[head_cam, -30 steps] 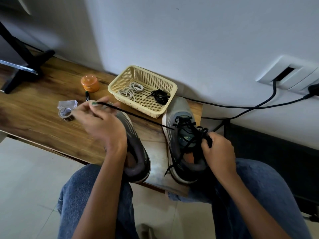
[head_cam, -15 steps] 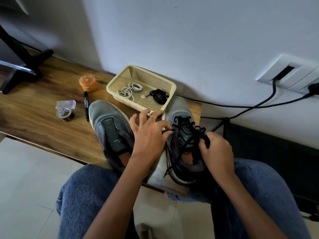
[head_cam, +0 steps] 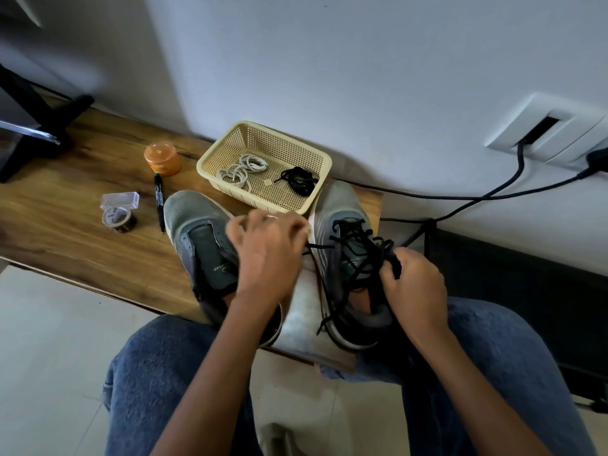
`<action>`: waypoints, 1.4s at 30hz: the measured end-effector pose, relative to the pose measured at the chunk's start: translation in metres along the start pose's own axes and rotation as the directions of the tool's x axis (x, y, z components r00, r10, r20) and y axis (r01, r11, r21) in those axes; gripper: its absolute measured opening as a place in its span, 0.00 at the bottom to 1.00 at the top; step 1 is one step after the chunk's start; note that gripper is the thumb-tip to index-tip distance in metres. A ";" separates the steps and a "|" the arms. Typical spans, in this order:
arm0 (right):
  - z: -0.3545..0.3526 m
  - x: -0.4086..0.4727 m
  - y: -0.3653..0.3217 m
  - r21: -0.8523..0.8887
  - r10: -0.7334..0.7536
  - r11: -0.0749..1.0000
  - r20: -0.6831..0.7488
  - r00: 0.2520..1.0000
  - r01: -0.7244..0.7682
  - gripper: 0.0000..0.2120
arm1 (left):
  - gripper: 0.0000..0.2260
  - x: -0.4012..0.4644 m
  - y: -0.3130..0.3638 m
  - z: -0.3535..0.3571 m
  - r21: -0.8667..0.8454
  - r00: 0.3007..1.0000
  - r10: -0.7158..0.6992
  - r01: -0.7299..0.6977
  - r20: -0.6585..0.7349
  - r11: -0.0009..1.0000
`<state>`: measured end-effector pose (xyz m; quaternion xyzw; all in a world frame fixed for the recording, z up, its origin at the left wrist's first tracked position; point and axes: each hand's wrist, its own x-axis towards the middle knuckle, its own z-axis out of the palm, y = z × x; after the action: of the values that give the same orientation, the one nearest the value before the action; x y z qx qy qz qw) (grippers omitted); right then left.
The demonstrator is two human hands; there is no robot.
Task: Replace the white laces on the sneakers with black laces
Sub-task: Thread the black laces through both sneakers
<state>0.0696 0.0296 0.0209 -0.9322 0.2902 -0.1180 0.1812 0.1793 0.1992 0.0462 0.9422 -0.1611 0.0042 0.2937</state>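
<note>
Lacing right sneaker [head_cam: 348,258] on counter [head_cam: 65,218]: right hand [head_cam: 414,284] grip pinches black lace [head_cam: 358,238] at upper eyelets. Left hand [head_cam: 266,255] grip blurred, state unclear. Advice: equalize ends, tension each crossing evenly.

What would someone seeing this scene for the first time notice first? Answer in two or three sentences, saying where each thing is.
Two grey sneakers stand side by side on the wooden bench: the right sneaker is threaded with a black lace, the left sneaker has none. The right hand grips the lace at the right sneaker's collar, and the left hand is between the two. Behind them, a cream basket holds coiled white laces and a bundled black lace.
</note>
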 end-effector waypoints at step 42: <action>-0.028 0.016 -0.021 0.604 0.350 0.688 0.210 0.913 -0.403 0.04 | 0.12 -0.011 0.016 0.016 -0.072 0.977 0.032 -0.017 0.213 0.997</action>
<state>0.0840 0.0287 0.0568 -0.7396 0.4107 -0.1329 0.5164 0.1621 0.1808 0.0406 0.9244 -0.2034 -0.0990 0.3071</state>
